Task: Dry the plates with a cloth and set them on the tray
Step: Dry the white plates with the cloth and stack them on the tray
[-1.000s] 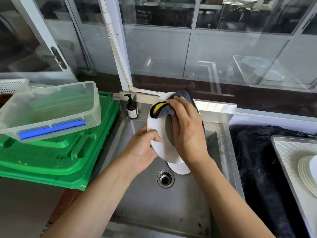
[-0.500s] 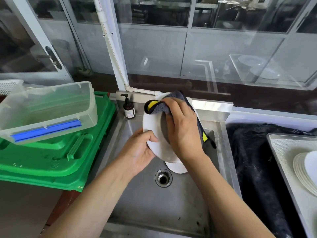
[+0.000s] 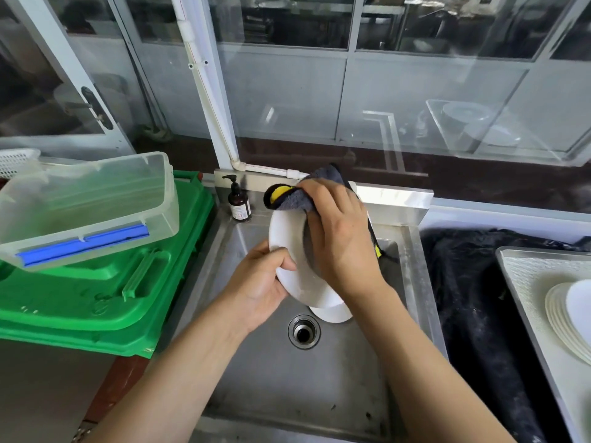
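A white plate (image 3: 285,238) is held tilted above the steel sink (image 3: 319,394). My left hand (image 3: 259,284) grips its lower left rim, thumb on the face. My right hand (image 3: 339,238) presses a grey cloth with yellow and black trim (image 3: 294,198) against the plate's face, fingers curled round the cloth. Another white plate (image 3: 332,313) shows below the held one, in the sink near the drain. A stack of white plates (image 3: 566,318) lies on the metal tray (image 3: 524,276) at the far right.
Green crates (image 3: 96,298) with a clear plastic box (image 3: 86,206) on top stand left of the sink. A soap pump bottle (image 3: 238,203) sits at the sink's back left corner. A dark cloth (image 3: 473,298) covers the counter between sink and tray.
My right hand with the cloth has shifted a little over the plate's face, the cloth now bunched at the top rim. The left hand keeps its grip on the plate.
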A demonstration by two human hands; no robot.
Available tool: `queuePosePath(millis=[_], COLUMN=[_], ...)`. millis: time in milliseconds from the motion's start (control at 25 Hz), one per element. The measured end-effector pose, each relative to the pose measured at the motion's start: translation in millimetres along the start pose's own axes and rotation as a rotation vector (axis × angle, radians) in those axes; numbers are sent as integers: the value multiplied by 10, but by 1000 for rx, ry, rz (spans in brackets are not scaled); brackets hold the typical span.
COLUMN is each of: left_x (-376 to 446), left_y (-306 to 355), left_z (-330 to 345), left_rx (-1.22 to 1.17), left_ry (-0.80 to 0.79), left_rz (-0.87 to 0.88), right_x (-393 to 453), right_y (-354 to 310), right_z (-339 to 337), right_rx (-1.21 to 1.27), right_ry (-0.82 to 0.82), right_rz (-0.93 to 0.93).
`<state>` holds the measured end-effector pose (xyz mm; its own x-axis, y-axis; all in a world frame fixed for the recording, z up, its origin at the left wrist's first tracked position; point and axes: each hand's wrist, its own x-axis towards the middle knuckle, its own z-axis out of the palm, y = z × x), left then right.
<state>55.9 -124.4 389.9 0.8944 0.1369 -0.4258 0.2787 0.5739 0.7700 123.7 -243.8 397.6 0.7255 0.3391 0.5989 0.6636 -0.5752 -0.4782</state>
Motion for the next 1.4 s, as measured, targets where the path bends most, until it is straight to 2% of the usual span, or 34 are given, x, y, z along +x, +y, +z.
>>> queuePosePath(millis=[80, 200, 480, 680, 840, 1000, 1080, 1200, 1240, 1360, 1400], left_x=[-4, 6, 230, 424, 534, 615, 629, 615, 606, 608, 608], left_y=[21, 28, -8, -250, -612, -901, -1018, -1167, -1214, -1353, -1387], left_z=[-13, -89, -49, 54, 161, 193, 213, 238, 242, 248, 257], left_rx=[13, -17, -150, -113, -32, 33, 91, 99, 100, 145, 166], left_ry=[-2, -17, 32, 70, 115, 85, 56, 44, 50, 82, 85], left_rz=[-5, -10, 39, 21, -35, -60, -61, -81, -88, -116, -132], right_x=[116, 64, -759, -1245, -1614, -1989, -2128, -2308, -2389, -2757, -2876], right_y=[162, 470, 620, 469, 586, 1007, 1278, 1660, 1762, 2022, 2080], right_z=[-54, -125, -4, 85, 30, -178, -320, -391, -376, -254, -215], right_rx=[36, 120, 251, 281, 303, 24, -181, -448, -504, -519, -509], right_ry=[0, 48, 64, 2, -153, -218, -278, -284, -338, -720, -808], right_rz=[24, 177, 508, 489, 468, 525, 505, 462, 518, 847, 906])
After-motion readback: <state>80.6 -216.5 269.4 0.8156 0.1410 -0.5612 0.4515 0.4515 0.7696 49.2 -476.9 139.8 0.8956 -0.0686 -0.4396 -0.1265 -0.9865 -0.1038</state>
